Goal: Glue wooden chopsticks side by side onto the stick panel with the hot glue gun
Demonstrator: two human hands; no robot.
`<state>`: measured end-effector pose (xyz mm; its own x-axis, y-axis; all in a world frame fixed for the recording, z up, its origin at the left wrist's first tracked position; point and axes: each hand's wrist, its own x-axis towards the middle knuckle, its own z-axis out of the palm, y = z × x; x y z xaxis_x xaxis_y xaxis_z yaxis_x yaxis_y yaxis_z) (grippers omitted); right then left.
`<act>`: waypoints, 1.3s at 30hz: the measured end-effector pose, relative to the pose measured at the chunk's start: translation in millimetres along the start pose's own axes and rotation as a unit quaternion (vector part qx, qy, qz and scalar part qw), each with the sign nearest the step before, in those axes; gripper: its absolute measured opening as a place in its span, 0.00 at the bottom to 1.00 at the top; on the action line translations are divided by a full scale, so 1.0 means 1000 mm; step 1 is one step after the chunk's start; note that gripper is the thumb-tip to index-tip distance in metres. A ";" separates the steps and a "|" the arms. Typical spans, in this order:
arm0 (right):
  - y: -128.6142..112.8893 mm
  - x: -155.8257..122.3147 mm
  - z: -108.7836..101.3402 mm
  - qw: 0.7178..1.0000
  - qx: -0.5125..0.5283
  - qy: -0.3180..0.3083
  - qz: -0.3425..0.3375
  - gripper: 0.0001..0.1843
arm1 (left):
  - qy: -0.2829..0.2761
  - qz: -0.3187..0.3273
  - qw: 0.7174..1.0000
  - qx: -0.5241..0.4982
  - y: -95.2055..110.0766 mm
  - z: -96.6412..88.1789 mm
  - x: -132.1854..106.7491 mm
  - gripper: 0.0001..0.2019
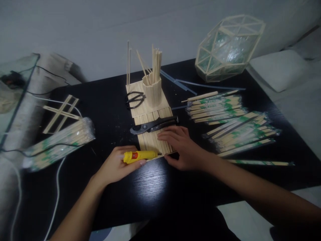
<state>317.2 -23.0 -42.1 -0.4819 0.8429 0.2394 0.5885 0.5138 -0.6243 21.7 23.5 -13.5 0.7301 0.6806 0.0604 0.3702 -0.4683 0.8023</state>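
Note:
My left hand (pixel 119 165) is closed around a yellow hot glue gun (pixel 140 156), its tip pointing right at the near edge of a mat of pale wooden sticks (pixel 150 142) laid side by side. My right hand (pixel 184 147) rests on the mat's right side, fingers stretched over the sticks and thumb by the near corner. Just beyond those fingers, dark-handled cutters (pixel 152 126) lie across the mat. Black scissors (pixel 135 99) and a cup made of sticks (pixel 152 92), holding several upright chopsticks (pixel 156 63), are on the mat's far part.
Packs of wrapped chopsticks (pixel 215 107) lie on the black table (pixel 120 201) at right. Another pack (pixel 62 144) and loose crossed sticks (pixel 60 115) are at left, near cables (pixel 57 187). A faceted glass-like frame (pixel 229 50) stands at the back right.

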 end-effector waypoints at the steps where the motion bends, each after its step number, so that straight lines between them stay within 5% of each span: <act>1: 0.000 0.000 0.000 1.000 0.000 -0.002 0.001 0.30 | -0.002 0.000 1.000 0.001 0.000 0.000 0.000 0.18; 30: 0.001 0.000 0.001 1.000 0.011 0.004 0.001 0.31 | 0.026 0.015 1.000 0.005 -0.001 0.002 -0.001 0.17; 39: 0.001 0.000 0.003 1.000 0.012 0.011 -0.004 0.30 | -0.007 0.021 1.000 0.013 0.001 0.002 0.000 0.18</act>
<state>316.2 -22.7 -44.7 -0.4708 0.8428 0.2608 0.5689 0.5160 -0.6404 22.9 21.7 -14.2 0.7534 0.6520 0.0849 0.3533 -0.5103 0.7841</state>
